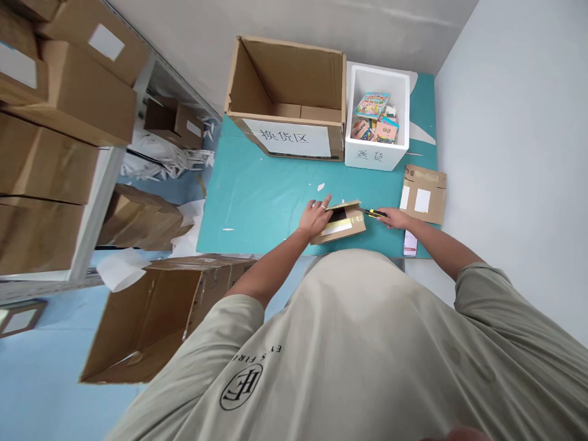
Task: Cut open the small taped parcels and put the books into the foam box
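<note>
A small cardboard box [353, 228] with a white label and tape lies near the front edge of the teal table, its top flap partly raised over a dark gap. My left hand [316, 218] holds the box at its left end, with a finger at the opening. In my right hand [394, 217] is a black and yellow box cutter [377, 213], its tip pointing left beside the box's right end. What lies inside the box is too dark to make out.
On the table [257, 202], a large open carton [337, 138] stands beside a white foam box [376, 160] of colourful packs. A flat cardboard mailer [425, 211] and a pinkish-white slip [410, 244] lie right. Shelved boxes [87, 92] and a floor carton [184, 300] are left.
</note>
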A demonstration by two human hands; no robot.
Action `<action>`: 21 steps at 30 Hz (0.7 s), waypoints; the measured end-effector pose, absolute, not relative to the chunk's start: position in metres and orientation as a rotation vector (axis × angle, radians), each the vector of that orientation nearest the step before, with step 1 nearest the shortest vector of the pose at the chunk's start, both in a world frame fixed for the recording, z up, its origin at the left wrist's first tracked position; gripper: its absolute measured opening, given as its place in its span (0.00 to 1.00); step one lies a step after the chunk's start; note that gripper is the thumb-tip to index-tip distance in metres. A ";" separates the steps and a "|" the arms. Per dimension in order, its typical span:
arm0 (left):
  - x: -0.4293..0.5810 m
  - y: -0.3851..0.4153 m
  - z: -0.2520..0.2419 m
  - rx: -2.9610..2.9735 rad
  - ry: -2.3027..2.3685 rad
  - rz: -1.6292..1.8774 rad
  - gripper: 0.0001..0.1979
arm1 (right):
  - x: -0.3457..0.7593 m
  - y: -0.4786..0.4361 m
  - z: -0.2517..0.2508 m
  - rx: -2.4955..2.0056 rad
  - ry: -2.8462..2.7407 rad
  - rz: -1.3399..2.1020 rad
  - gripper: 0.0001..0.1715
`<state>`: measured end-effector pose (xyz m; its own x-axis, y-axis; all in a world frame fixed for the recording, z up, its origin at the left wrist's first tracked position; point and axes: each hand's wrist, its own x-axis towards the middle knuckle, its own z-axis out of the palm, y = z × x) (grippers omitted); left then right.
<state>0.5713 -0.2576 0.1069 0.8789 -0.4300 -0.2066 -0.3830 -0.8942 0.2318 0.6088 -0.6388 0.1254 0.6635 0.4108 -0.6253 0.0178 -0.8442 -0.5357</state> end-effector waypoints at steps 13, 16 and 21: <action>0.532 -0.297 0.105 2.831 -0.516 -0.435 0.34 | 0.613 -0.641 0.122 -2.197 -0.310 1.182 0.31; 0.532 -0.294 0.109 2.845 -0.521 -0.423 0.32 | 0.619 -0.643 0.121 -2.153 -0.303 1.232 0.33; 0.533 -0.293 0.112 2.856 -0.479 -0.428 0.30 | 0.626 -0.651 0.127 -2.110 -0.340 1.326 0.30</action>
<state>0.5334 -0.2933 0.1124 0.9049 -0.3466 -0.2471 -0.2843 -0.9242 0.2551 0.6264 -0.6512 0.1273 0.4637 0.5143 -0.7214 -0.1035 -0.7773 -0.6206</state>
